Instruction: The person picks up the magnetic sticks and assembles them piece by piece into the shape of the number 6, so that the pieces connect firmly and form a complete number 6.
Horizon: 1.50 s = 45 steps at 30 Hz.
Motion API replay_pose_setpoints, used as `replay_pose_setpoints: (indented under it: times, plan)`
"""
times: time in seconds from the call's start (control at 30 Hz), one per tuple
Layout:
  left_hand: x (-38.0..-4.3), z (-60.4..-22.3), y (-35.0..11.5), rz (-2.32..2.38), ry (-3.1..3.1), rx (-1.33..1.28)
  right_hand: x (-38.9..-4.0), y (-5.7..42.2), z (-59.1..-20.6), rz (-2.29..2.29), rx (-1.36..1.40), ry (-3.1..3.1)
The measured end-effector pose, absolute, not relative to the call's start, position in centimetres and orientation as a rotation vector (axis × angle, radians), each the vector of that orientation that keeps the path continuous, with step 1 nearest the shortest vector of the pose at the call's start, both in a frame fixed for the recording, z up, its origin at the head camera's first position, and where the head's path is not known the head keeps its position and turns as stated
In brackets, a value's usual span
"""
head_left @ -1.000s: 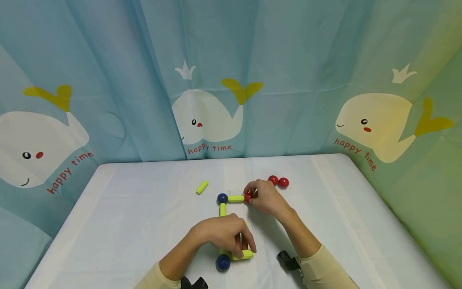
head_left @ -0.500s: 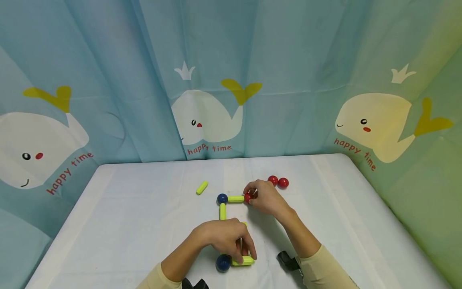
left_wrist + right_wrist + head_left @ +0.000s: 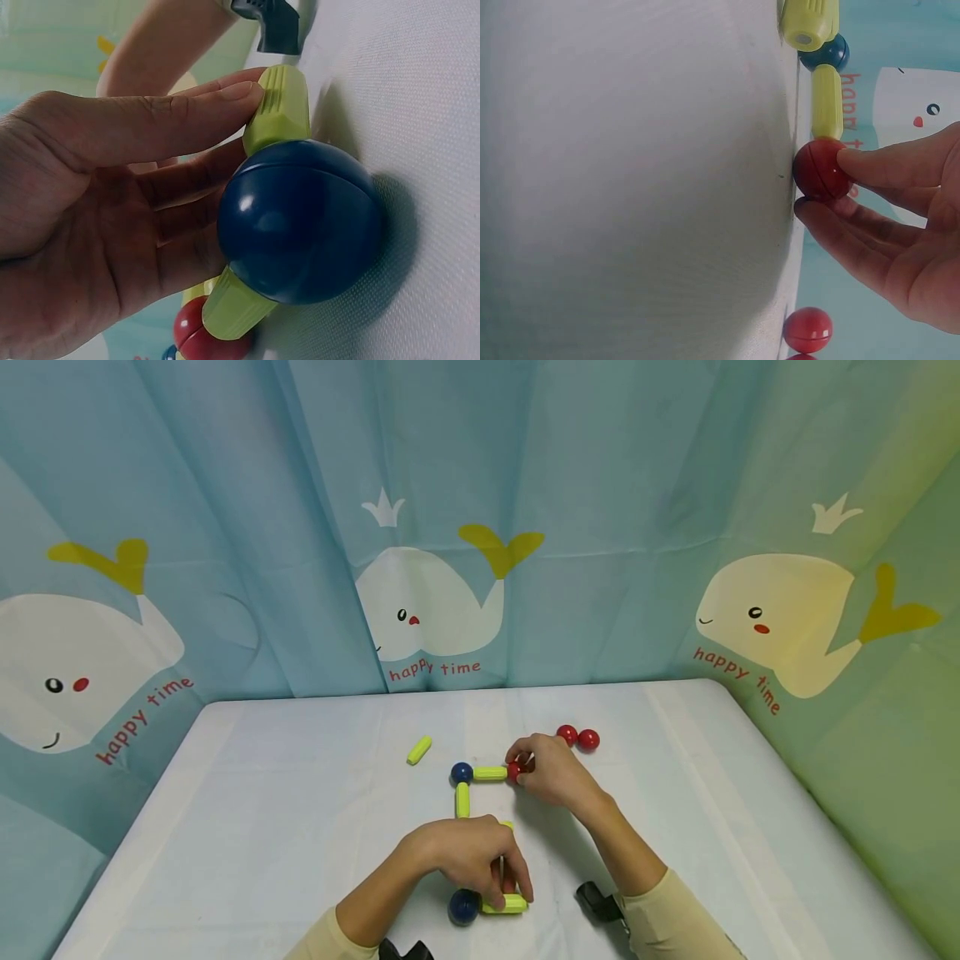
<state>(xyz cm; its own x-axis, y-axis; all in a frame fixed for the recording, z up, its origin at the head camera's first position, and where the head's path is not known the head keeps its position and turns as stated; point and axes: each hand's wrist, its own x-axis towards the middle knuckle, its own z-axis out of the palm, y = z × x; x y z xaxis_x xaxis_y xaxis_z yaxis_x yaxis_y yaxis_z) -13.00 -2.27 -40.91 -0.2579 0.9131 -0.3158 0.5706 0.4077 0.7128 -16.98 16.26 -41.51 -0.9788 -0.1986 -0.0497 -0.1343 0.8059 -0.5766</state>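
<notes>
My left hand (image 3: pixel 468 852) pinches a yellow-green ribbed stick (image 3: pixel 506 904) between thumb and fingers. One end of that stick meets a large blue ball (image 3: pixel 300 225) on the white table. From the same ball a second stick (image 3: pixel 236 306) runs off toward a red ball (image 3: pixel 201 334), which the left hand covers in the head view. Farther back, my right hand (image 3: pixel 551 770) grips another red ball (image 3: pixel 821 169) between thumb and fingers. A stick (image 3: pixel 491 773) joins this ball to the far blue ball (image 3: pixel 462 773), and one more stick (image 3: pixel 462 800) extends nearer from there.
Two red balls (image 3: pixel 588 740) lie just beyond the right hand. A loose yellow-green stick (image 3: pixel 419 750) sits at the back left. Black wrist devices (image 3: pixel 597 902) are near both sleeves. A whale-print curtain (image 3: pixel 600 527) hangs behind the table.
My left hand has moved slightly nearer to me, and its stick now lines up beside the near blue ball. The right hand stays where it was on the red ball.
</notes>
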Motion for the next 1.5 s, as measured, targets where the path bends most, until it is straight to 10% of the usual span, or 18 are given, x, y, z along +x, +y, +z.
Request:
replay_pose_setpoints:
  times: [1.5]
  plan:
    - [-14.1,-40.2,-3.7,0.841,2.181,1.17,-17.1,16.5,-41.6,-0.908,-0.324,2.905]
